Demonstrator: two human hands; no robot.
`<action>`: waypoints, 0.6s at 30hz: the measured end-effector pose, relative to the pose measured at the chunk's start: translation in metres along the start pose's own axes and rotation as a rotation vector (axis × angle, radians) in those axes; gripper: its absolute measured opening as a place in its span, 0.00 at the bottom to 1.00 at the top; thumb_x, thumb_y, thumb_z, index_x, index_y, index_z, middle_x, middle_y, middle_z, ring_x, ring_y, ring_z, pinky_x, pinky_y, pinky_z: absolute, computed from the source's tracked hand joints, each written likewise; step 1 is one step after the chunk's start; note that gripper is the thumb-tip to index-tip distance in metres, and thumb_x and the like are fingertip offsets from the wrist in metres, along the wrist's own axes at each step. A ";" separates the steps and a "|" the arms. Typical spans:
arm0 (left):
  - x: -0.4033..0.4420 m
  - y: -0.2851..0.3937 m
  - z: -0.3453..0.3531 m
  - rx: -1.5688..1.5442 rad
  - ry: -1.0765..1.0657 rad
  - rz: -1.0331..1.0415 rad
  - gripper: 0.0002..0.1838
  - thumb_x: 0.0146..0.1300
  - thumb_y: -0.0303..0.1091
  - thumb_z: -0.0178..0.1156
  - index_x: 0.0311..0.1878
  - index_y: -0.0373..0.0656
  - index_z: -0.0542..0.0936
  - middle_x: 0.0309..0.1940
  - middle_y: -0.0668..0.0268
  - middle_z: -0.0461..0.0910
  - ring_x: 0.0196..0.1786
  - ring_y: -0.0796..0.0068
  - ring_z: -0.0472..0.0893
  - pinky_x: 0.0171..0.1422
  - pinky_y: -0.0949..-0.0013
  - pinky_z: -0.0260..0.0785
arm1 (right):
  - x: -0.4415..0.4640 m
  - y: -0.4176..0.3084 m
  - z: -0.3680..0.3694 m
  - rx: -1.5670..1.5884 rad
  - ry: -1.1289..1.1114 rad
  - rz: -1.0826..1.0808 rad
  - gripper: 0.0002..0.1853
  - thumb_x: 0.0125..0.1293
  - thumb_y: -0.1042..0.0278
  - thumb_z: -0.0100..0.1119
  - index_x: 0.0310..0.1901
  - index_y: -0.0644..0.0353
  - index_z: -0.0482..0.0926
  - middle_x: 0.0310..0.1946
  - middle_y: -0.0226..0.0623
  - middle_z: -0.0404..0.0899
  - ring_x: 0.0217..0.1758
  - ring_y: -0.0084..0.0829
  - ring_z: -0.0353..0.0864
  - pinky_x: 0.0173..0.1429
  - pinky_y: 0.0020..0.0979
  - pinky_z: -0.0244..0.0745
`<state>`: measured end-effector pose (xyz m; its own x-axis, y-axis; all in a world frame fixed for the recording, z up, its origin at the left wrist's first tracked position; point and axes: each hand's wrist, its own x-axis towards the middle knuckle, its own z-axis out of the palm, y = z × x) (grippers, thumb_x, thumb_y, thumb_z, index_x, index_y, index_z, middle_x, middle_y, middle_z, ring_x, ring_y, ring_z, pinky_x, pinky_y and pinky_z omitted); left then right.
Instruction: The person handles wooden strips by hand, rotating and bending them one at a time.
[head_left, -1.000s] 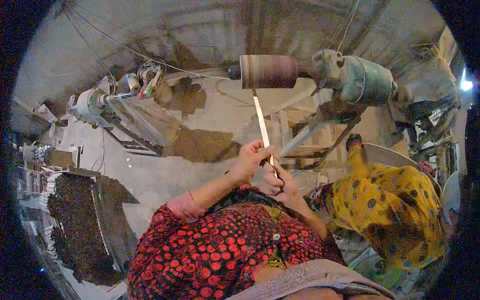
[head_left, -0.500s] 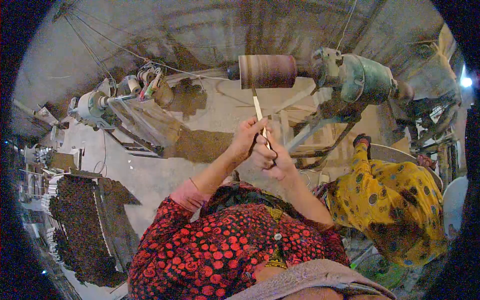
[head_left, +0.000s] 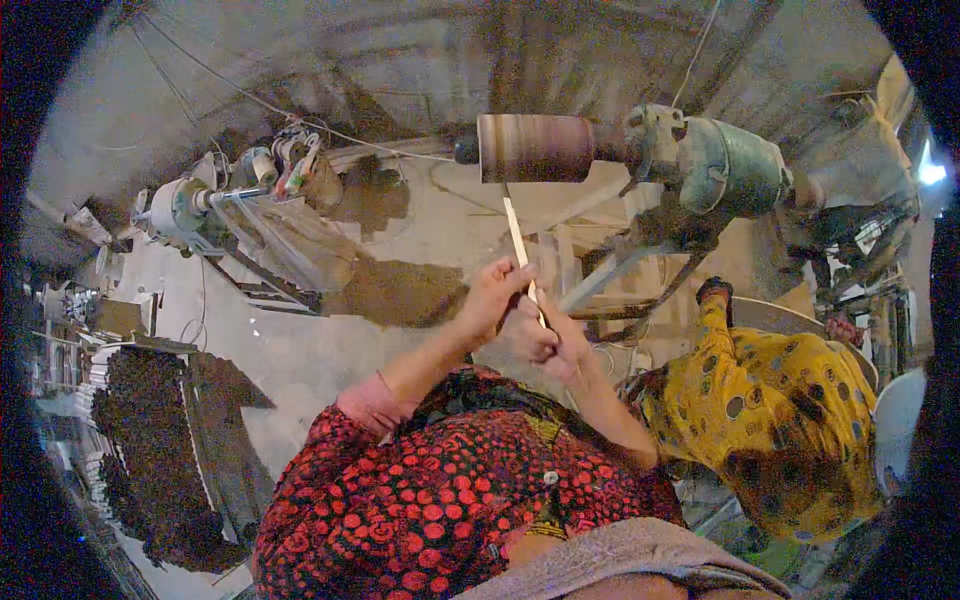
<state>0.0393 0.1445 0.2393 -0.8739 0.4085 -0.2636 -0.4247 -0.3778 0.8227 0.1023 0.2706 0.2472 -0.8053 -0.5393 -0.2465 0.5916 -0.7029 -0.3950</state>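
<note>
A long, narrow, pale metal strip (head_left: pixel 516 234) runs from my two hands up to the underside of a brown cylindrical drum (head_left: pixel 536 148), its far tip at the drum's lower edge. My left hand (head_left: pixel 492 297) is closed on the strip, fingers pinched around its middle. Just below and to the right, my right hand (head_left: pixel 543 338) is wrapped round the near end of the strip. The drum is mounted on the shaft of a green motor (head_left: pixel 730 165).
Another person in yellow spotted clothing (head_left: pixel 765 420) is close on the right. At left stand a second motor (head_left: pixel 177 212) on a metal frame and a large stack of dark pieces (head_left: pixel 160 450). A cable (head_left: pixel 390 150) hangs behind the drum.
Both hands first moved up along the strip toward the drum, then came back a little toward my body, still holding it. The person in yellow has shifted slightly.
</note>
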 end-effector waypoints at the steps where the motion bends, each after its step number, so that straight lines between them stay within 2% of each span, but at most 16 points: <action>1: -0.009 -0.001 0.009 -0.033 0.058 -0.028 0.08 0.63 0.35 0.57 0.38 0.40 0.73 0.26 0.68 0.79 0.29 0.83 0.77 0.34 0.78 0.71 | -0.013 0.005 -0.012 -0.011 0.117 0.018 0.17 0.72 0.50 0.33 0.31 0.50 0.64 0.08 0.17 0.52 0.10 0.17 0.48 0.16 0.21 0.46; 3: -0.020 -0.014 0.013 -0.039 0.001 -0.017 0.09 0.63 0.35 0.57 0.39 0.39 0.73 0.28 0.67 0.80 0.30 0.82 0.77 0.36 0.77 0.71 | -0.030 0.003 0.011 0.016 0.013 0.042 0.17 0.72 0.49 0.33 0.30 0.50 0.64 0.07 0.17 0.51 0.09 0.17 0.47 0.16 0.21 0.45; 5: -0.028 -0.022 0.013 0.039 -0.045 -0.051 0.11 0.63 0.36 0.57 0.41 0.37 0.74 0.33 0.63 0.81 0.32 0.79 0.78 0.39 0.75 0.72 | -0.046 0.001 0.014 0.049 0.019 0.085 0.18 0.72 0.49 0.32 0.30 0.49 0.63 0.07 0.17 0.51 0.10 0.17 0.47 0.16 0.22 0.45; 10: -0.044 -0.020 0.024 -0.065 -0.112 -0.144 0.12 0.62 0.36 0.58 0.41 0.35 0.77 0.34 0.61 0.81 0.36 0.75 0.81 0.44 0.72 0.74 | -0.075 0.009 -0.023 0.081 -0.061 0.134 0.20 0.73 0.48 0.28 0.27 0.48 0.62 0.06 0.17 0.49 0.09 0.18 0.44 0.18 0.24 0.42; 11: -0.045 -0.020 0.024 -0.077 -0.124 -0.149 0.12 0.62 0.36 0.58 0.41 0.35 0.77 0.34 0.62 0.81 0.36 0.75 0.81 0.44 0.71 0.74 | -0.079 0.009 -0.025 0.104 -0.011 0.166 0.22 0.72 0.46 0.28 0.25 0.50 0.62 0.06 0.19 0.48 0.09 0.19 0.44 0.18 0.23 0.46; 14: -0.044 -0.023 0.028 -0.022 -0.103 -0.143 0.11 0.62 0.36 0.58 0.38 0.36 0.77 0.33 0.62 0.81 0.34 0.75 0.81 0.42 0.70 0.75 | -0.084 -0.001 -0.020 -0.228 0.089 0.199 0.23 0.71 0.45 0.31 0.28 0.54 0.67 0.07 0.22 0.55 0.10 0.19 0.51 0.19 0.22 0.51; 17: -0.045 -0.030 0.027 0.024 -0.063 -0.101 0.11 0.61 0.36 0.59 0.36 0.36 0.78 0.31 0.63 0.81 0.32 0.75 0.81 0.39 0.71 0.75 | -0.087 0.007 -0.021 -0.643 0.313 0.085 0.24 0.70 0.45 0.35 0.34 0.59 0.72 0.11 0.26 0.62 0.13 0.19 0.58 0.20 0.20 0.54; 18: -0.044 -0.033 0.025 0.031 -0.053 -0.083 0.10 0.61 0.36 0.60 0.36 0.37 0.78 0.30 0.63 0.81 0.31 0.76 0.81 0.38 0.71 0.75 | -0.087 0.008 -0.026 -0.683 0.325 0.100 0.24 0.70 0.46 0.36 0.36 0.59 0.72 0.12 0.26 0.64 0.14 0.18 0.59 0.20 0.20 0.54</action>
<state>0.0979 0.1600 0.2363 -0.8218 0.4810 -0.3053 -0.4870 -0.3149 0.8147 0.1759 0.3240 0.2427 -0.7827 -0.3472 -0.5165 0.5916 -0.1572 -0.7908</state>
